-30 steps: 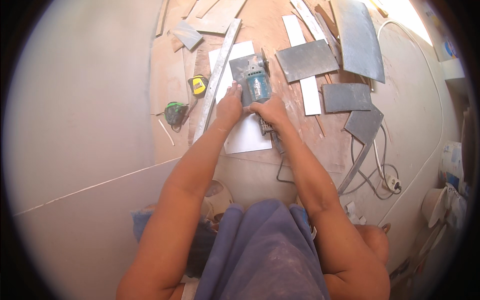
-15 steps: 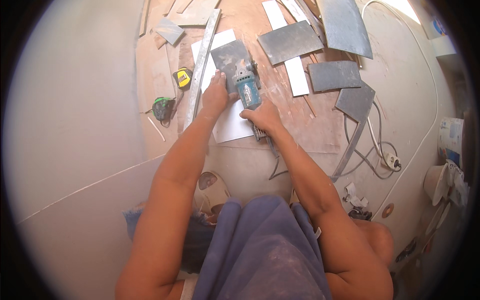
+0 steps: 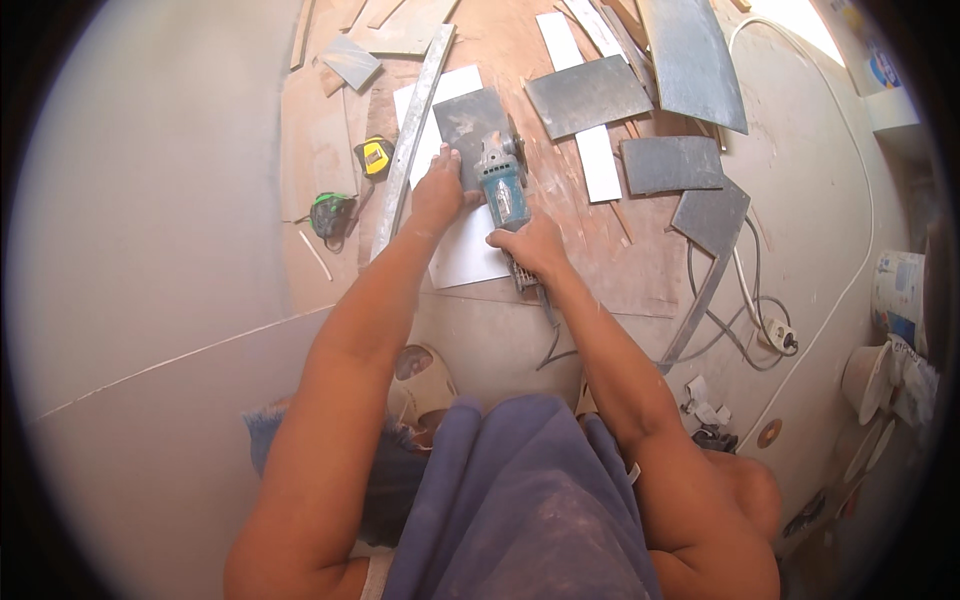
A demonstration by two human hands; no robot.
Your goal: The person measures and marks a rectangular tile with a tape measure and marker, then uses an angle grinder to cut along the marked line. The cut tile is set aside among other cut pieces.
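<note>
Near the upper middle of the frame, the right hand (image 3: 535, 247) has its fingers wrapped around the rear body of a teal angle grinder (image 3: 500, 190), which rests on a dark grey tile piece (image 3: 470, 122). The left hand (image 3: 438, 190) presses flat, fingers together, on that tile's left edge, above a white tile (image 3: 470, 255). Just left lies a long metal straightedge (image 3: 412, 135); further left, a yellow tape measure (image 3: 374, 157) on the dusty floor (image 3: 150, 200).

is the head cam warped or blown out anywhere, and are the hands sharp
Head view: fisheye bends the metal straightedge and floor seams toward a dark round rim; top right corner is washed out by bright light; the left hand, right hand and the grinder are reasonably sharp, lit evenly.
</note>
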